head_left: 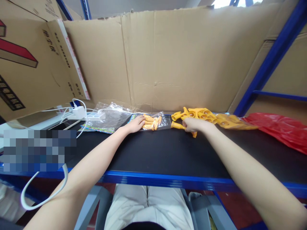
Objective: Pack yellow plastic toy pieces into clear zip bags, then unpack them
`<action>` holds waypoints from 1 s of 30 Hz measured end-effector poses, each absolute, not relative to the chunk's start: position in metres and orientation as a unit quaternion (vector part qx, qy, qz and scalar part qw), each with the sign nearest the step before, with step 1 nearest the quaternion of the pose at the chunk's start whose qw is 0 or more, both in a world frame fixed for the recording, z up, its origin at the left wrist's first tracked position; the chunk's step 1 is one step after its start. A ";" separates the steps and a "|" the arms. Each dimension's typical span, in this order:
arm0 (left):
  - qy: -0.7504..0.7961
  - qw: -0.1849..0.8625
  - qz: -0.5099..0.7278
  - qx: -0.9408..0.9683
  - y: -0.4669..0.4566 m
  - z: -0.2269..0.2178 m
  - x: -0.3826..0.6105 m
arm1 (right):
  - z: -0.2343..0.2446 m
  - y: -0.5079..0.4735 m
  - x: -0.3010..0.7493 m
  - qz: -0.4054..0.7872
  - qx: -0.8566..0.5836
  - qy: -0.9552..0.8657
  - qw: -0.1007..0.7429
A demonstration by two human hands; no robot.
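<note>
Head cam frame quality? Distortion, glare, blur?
Head view: strong wide-angle stretch, with the forearms ballooning toward the lower corners. Glare streaks on the clear bags. The bright patch at the top edge is blown out. There is a pixelated block at left. The left hand, right hand and its yellow part are sharp, with soft shadows.

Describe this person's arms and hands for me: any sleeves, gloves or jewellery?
The left arm and right arm are bare along their whole visible length, with no sleeves in view. The left hand and right hand wear no gloves, and no watch, bracelet or ring shows.
</note>
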State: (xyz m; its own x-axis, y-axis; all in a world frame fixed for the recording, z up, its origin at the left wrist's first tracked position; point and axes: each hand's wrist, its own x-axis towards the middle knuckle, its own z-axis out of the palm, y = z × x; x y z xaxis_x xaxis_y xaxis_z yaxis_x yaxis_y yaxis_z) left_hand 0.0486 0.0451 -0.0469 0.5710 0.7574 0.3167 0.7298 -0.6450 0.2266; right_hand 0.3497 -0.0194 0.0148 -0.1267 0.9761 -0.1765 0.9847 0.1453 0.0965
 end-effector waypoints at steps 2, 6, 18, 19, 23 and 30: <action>0.423 0.036 0.195 0.884 0.045 -0.047 0.048 | 0.016 -0.019 0.351 -0.006 0.659 0.749 0.074; 0.424 0.041 0.191 0.884 0.046 -0.048 0.048 | 0.022 -0.020 0.352 0.040 0.651 0.758 -0.005; 0.411 0.091 0.205 0.883 0.035 -0.041 0.053 | 0.021 -0.026 0.334 -0.049 0.523 0.846 -0.092; 0.414 0.103 0.215 0.878 0.035 -0.041 0.054 | 0.022 -0.026 0.335 -0.059 0.523 0.844 -0.100; 0.430 0.155 0.256 0.851 0.037 -0.042 0.056 | 0.022 -0.023 0.340 -0.099 0.526 0.836 -0.121; 0.419 0.216 0.286 0.834 0.030 -0.041 0.063 | 0.014 -0.021 0.335 -0.140 0.496 0.846 -0.136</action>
